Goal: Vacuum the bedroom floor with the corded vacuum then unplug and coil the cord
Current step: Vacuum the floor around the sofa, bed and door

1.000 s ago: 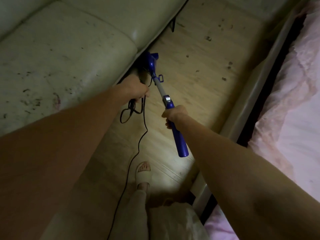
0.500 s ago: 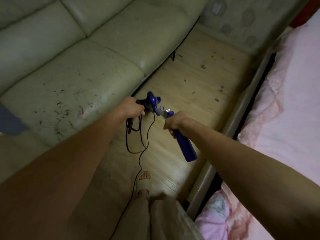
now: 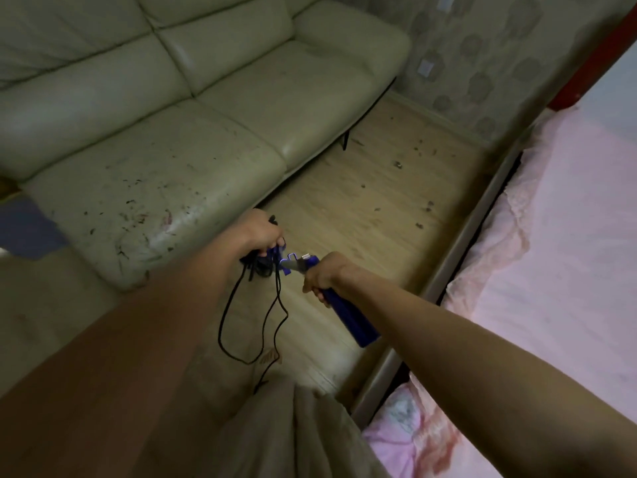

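Between the sofa (image 3: 172,160) and the bed, I hold the light, rigid blue vacuum (image 3: 348,317) by its handle in my right hand (image 3: 322,276), my left hand (image 3: 263,232) bunching its limp black cord (image 3: 224,322), best gathered in loose loops.

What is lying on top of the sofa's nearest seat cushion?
Dark specks and reddish smears are scattered over the sofa cushion. Its near-left end is cut off by the left arm, so that part is unseen.
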`<action>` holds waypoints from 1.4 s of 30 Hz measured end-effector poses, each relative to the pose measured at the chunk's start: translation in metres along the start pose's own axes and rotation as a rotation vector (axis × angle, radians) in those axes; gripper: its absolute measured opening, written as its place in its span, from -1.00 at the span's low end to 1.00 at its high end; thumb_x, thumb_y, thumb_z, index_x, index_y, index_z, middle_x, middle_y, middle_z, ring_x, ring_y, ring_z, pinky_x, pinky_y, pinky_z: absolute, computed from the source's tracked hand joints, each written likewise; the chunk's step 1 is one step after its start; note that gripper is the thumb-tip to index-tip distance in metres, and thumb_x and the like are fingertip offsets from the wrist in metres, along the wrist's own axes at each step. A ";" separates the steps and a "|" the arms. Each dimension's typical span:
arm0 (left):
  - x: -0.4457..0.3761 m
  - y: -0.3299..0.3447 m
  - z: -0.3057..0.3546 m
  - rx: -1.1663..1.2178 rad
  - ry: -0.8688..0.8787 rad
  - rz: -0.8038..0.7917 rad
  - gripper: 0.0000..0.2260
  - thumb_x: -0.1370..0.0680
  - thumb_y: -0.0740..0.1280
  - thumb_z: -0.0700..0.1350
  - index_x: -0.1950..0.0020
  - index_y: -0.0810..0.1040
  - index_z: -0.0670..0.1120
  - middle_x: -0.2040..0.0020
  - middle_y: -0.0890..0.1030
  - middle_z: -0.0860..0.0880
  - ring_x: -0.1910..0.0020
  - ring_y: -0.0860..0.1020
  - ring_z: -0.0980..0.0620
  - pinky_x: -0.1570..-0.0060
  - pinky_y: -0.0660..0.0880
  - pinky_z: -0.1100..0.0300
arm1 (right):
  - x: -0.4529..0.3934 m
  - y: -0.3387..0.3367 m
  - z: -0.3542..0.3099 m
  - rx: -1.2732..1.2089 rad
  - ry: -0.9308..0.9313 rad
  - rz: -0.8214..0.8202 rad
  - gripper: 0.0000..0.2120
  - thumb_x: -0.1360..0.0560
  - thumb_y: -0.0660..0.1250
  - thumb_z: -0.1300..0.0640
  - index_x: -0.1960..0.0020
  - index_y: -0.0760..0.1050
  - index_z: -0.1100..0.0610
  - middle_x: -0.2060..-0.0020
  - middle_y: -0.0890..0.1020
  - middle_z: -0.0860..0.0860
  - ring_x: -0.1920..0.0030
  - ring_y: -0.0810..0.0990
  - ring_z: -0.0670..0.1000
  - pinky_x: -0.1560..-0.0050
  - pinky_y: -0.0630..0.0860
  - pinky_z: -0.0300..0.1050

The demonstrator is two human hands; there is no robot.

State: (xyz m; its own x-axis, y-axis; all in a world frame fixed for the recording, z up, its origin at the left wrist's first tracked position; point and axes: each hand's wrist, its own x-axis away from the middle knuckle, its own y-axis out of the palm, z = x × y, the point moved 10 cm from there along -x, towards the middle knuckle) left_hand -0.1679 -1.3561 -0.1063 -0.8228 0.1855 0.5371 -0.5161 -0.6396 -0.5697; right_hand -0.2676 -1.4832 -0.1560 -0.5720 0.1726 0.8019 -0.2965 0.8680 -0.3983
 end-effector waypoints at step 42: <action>0.049 -0.092 -0.123 0.099 -0.232 0.119 -0.83 -0.56 0.22 -0.25 0.17 0.56 -0.23 0.39 0.47 -0.08 0.44 0.39 0.05 0.31 0.44 0.20 | 0.032 0.087 -0.069 0.248 -0.028 -0.193 -0.97 -0.53 0.31 0.33 0.09 0.47 0.26 0.39 0.50 0.08 0.47 0.45 -0.05 0.51 0.47 -0.24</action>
State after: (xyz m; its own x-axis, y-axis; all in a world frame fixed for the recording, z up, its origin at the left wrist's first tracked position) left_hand -0.1900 -1.1969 -0.1041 -0.7940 -0.0641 0.6045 -0.3836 -0.7187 -0.5800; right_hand -0.2591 -1.3705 -0.1339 -0.5072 -0.0003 0.8618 -0.5771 0.7428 -0.3394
